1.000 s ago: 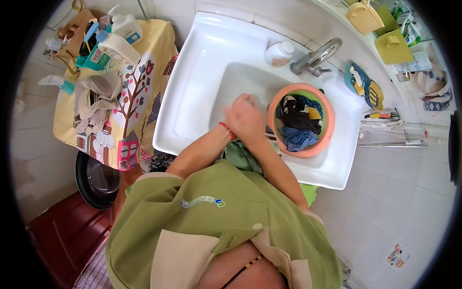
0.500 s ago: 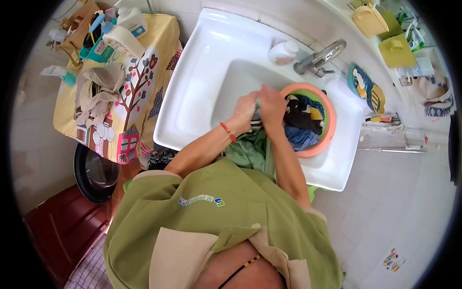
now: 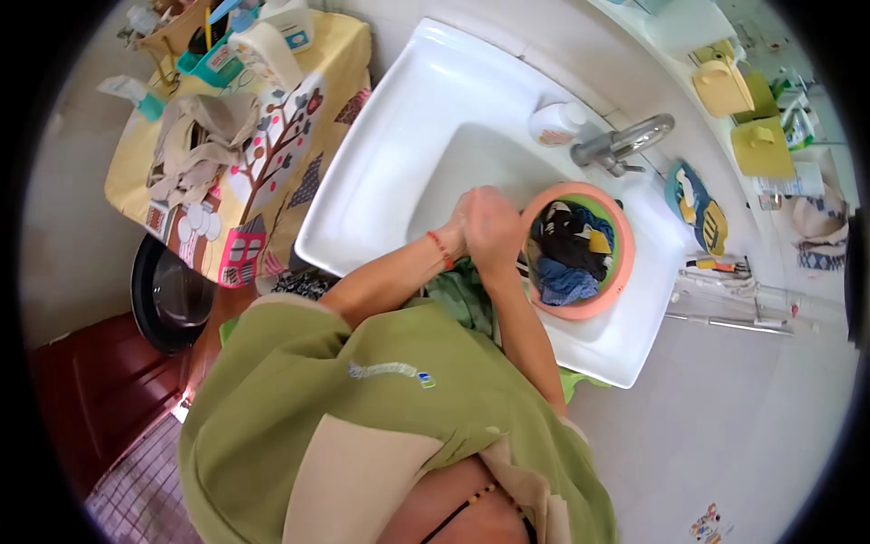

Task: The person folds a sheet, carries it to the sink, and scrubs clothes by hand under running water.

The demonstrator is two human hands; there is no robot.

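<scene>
Hands meet over the glossy sink (whether gripping, I cannot tell); crumpled clothes fill a basin.

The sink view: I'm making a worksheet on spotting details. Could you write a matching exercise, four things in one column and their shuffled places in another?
Things:
1. Bracelet
2. Beige cloth
3. White bottle
4. Basin

Places:
A. beside the tap
B. in the sink, holding clothes
C. around the left wrist
D. on the yellow tablecloth

Pairs: 1-C; 2-D; 3-A; 4-B
</scene>
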